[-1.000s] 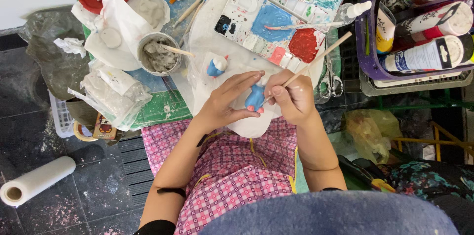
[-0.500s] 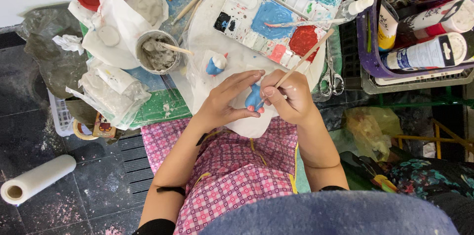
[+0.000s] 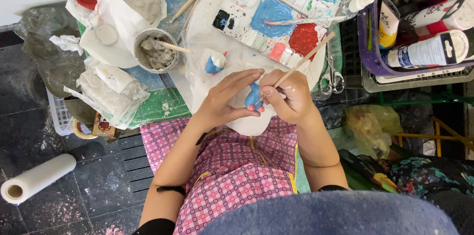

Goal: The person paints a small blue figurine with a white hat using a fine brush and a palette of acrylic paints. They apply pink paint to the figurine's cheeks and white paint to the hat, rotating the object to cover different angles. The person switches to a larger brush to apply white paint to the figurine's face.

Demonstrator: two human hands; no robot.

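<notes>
While the left hand (image 3: 224,101) cups a blue figurine (image 3: 253,97), the right hand (image 3: 291,97) pinches a brush (image 3: 306,57)

I see a small blue clay figure (image 3: 253,97) with orange feet, standing nearly upright over the white paper, and a thin wooden brush (image 3: 302,61) slanting down to touch it.

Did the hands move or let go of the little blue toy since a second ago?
Hardly anything changed. The left hand still cradles the small blue figure, and the right hand still holds the brush against it. The palette and the second figure stayed put.
</notes>
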